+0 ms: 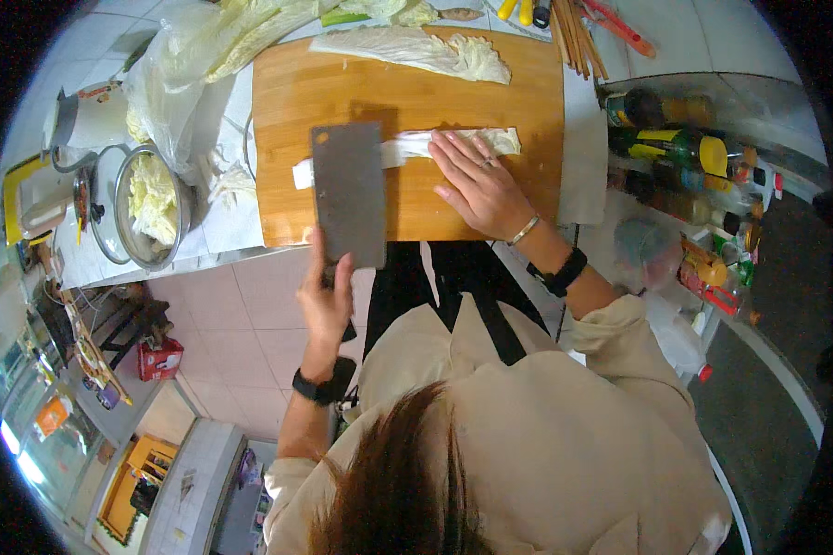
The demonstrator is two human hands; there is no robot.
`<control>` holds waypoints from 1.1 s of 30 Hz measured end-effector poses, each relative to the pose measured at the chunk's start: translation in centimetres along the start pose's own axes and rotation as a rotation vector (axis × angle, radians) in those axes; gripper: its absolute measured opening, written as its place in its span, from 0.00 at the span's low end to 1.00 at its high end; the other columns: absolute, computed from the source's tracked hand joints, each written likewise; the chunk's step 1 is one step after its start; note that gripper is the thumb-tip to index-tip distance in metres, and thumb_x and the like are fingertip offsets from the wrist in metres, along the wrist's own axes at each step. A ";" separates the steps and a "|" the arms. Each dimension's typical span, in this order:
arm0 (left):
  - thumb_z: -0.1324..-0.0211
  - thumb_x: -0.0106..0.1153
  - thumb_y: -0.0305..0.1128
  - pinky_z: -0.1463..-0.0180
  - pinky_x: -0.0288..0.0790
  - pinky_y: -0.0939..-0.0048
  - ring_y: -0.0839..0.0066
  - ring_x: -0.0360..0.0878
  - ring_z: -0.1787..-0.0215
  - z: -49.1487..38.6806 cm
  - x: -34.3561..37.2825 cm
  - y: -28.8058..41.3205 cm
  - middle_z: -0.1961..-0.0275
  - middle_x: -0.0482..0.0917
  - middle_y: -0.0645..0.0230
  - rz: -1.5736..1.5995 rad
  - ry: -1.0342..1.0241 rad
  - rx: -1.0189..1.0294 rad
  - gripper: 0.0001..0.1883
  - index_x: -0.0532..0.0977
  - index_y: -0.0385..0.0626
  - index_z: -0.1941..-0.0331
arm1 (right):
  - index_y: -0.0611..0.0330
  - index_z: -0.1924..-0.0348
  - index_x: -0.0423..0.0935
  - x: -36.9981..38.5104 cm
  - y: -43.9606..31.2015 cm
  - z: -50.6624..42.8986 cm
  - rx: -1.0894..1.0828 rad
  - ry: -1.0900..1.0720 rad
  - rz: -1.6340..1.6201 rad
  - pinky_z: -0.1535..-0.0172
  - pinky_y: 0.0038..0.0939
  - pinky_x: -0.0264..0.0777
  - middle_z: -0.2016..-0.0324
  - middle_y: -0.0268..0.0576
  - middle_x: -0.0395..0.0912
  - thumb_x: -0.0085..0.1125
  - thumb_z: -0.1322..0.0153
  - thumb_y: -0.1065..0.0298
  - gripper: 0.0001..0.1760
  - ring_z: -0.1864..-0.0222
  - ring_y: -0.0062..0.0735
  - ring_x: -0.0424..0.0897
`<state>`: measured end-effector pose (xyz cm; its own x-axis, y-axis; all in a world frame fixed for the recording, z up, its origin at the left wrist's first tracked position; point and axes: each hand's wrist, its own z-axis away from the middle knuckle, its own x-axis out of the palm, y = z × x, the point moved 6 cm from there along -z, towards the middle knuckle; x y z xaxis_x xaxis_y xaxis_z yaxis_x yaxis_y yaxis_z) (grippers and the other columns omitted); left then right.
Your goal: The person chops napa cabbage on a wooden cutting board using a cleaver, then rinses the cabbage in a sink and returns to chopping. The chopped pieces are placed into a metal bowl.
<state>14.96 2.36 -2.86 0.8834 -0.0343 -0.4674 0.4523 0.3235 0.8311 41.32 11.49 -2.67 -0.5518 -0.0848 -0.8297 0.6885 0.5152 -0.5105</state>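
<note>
My left hand [324,291] grips the handle of a broad cleaver [349,194], whose blade lies over the left part of a wooden cutting board [416,201]. My right hand [482,184], fingers spread, presses flat on a strip of napa cabbage leaf [413,144]. A short white piece [303,174] of it shows left of the blade. How the blade's edge meets the leaf is hard to tell. Another cabbage leaf [416,54] lies along the board's far edge.
To the left stand a metal bowl [184,208] holding cabbage pieces and a plastic bag [173,90] beside more cabbage. Chopsticks [575,35] and red-handled tool [621,28] lie beyond the board's far right corner. Several bottles [711,154] stand at the right.
</note>
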 end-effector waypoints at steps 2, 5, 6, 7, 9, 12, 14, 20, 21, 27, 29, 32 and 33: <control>0.30 0.59 0.31 0.73 0.70 0.77 0.85 0.71 0.78 -1.2 2.1 0.5 0.79 0.77 0.69 0.032 -0.057 -0.004 0.33 0.60 0.53 0.24 | 0.66 0.30 0.63 0.2 0.2 0.6 0.017 -0.016 0.092 0.25 0.50 0.50 0.29 0.53 0.62 0.54 0.23 0.60 0.32 0.27 0.47 0.61; 0.31 0.59 0.31 0.70 0.72 0.75 0.84 0.71 0.76 -2.1 4.2 0.6 0.77 0.79 0.65 0.039 -0.107 -0.083 0.33 0.61 0.53 0.25 | 0.66 0.30 0.63 -0.2 1.1 1.3 0.117 0.060 0.210 0.25 0.49 0.50 0.29 0.54 0.62 0.54 0.24 0.58 0.33 0.26 0.48 0.60; 0.31 0.60 0.31 0.68 0.74 0.74 0.82 0.74 0.74 -2.4 4.7 0.8 0.74 0.81 0.62 0.004 -0.123 -0.066 0.32 0.61 0.53 0.25 | 0.66 0.30 0.63 -0.1 1.2 1.5 0.120 0.044 0.243 0.25 0.49 0.51 0.28 0.53 0.61 0.54 0.24 0.57 0.33 0.26 0.48 0.60; 0.31 0.60 0.31 0.66 0.75 0.72 0.81 0.76 0.73 -2.5 5.0 1.1 0.71 0.83 0.59 -0.022 -0.131 -0.031 0.32 0.62 0.53 0.25 | 0.66 0.30 0.63 0.0 1.3 1.6 0.122 0.026 0.234 0.25 0.49 0.51 0.28 0.53 0.61 0.54 0.24 0.57 0.33 0.26 0.48 0.60; 0.31 0.60 0.30 0.61 0.77 0.68 0.77 0.81 0.67 -2.9 5.3 1.8 0.65 0.85 0.53 -0.064 -0.120 0.069 0.32 0.62 0.52 0.26 | 0.67 0.30 0.63 0.1 1.7 1.9 0.128 -0.005 0.205 0.26 0.49 0.51 0.28 0.53 0.61 0.54 0.23 0.57 0.33 0.26 0.48 0.60; 0.33 0.60 0.26 0.46 0.76 0.63 0.63 0.83 0.44 -3.1 5.8 1.7 0.47 0.82 0.40 -0.097 -0.143 0.006 0.33 0.61 0.50 0.26 | 0.67 0.30 0.63 0.2 1.8 2.0 0.122 -0.023 0.205 0.26 0.49 0.51 0.28 0.52 0.61 0.54 0.24 0.56 0.33 0.26 0.47 0.59; 0.34 0.60 0.25 0.44 0.75 0.63 0.58 0.82 0.41 -3.3 6.5 2.4 0.45 0.81 0.39 -0.104 -0.147 0.114 0.35 0.60 0.49 0.25 | 0.67 0.30 0.63 0.3 1.9 2.0 0.130 -0.019 0.206 0.26 0.48 0.51 0.28 0.52 0.61 0.54 0.24 0.56 0.34 0.26 0.47 0.59; 0.35 0.60 0.24 0.44 0.74 0.64 0.55 0.83 0.46 -3.7 8.5 4.5 0.44 0.80 0.42 -0.133 -0.112 0.291 0.36 0.58 0.48 0.25 | 0.67 0.29 0.61 0.7 1.8 2.0 0.130 -0.019 0.179 0.25 0.48 0.50 0.28 0.52 0.60 0.55 0.24 0.55 0.36 0.26 0.47 0.59; 0.34 0.59 0.24 0.48 0.76 0.65 0.59 0.84 0.50 -3.9 8.8 5.3 0.46 0.82 0.43 -0.169 -0.079 0.383 0.36 0.58 0.48 0.24 | 0.67 0.29 0.61 0.6 1.9 2.0 0.140 -0.006 0.156 0.25 0.48 0.50 0.27 0.53 0.60 0.55 0.24 0.54 0.36 0.26 0.47 0.59; 0.33 0.61 0.29 0.68 0.75 0.68 0.66 0.81 0.77 -3.2 11.0 4.9 0.72 0.80 0.46 -0.101 -0.172 0.211 0.36 0.57 0.49 0.24 | 0.66 0.27 0.58 0.7 2.2 2.1 0.184 0.032 0.135 0.25 0.50 0.49 0.26 0.53 0.56 0.55 0.24 0.53 0.38 0.25 0.50 0.58; 0.34 0.62 0.28 0.69 0.74 0.69 0.72 0.78 0.78 -2.3 9.9 4.6 0.73 0.79 0.48 -0.169 -0.169 0.275 0.36 0.59 0.49 0.25 | 0.66 0.27 0.58 0.6 2.0 2.3 0.141 0.033 0.116 0.25 0.51 0.48 0.26 0.53 0.56 0.54 0.24 0.53 0.38 0.25 0.50 0.57; 0.35 0.62 0.26 0.69 0.74 0.72 0.80 0.73 0.77 -0.4 6.3 3.1 0.74 0.79 0.53 -0.215 -0.226 0.178 0.34 0.62 0.49 0.26 | 0.66 0.27 0.57 0.3 2.2 2.3 0.139 -0.019 0.070 0.25 0.51 0.48 0.26 0.54 0.57 0.53 0.23 0.54 0.37 0.25 0.49 0.57; 0.35 0.62 0.25 0.69 0.74 0.73 0.82 0.72 0.76 0.1 5.2 2.3 0.74 0.80 0.55 -0.239 -0.279 0.044 0.34 0.63 0.48 0.26 | 0.67 0.27 0.57 0.0 2.3 2.4 0.134 -0.033 0.045 0.25 0.51 0.48 0.26 0.54 0.57 0.53 0.23 0.54 0.37 0.25 0.49 0.57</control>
<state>20.59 2.83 -3.35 0.7487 -0.3626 -0.5550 0.6497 0.2347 0.7230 43.98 10.64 -4.38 -0.5045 -0.0931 -0.8584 0.7701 0.4010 -0.4961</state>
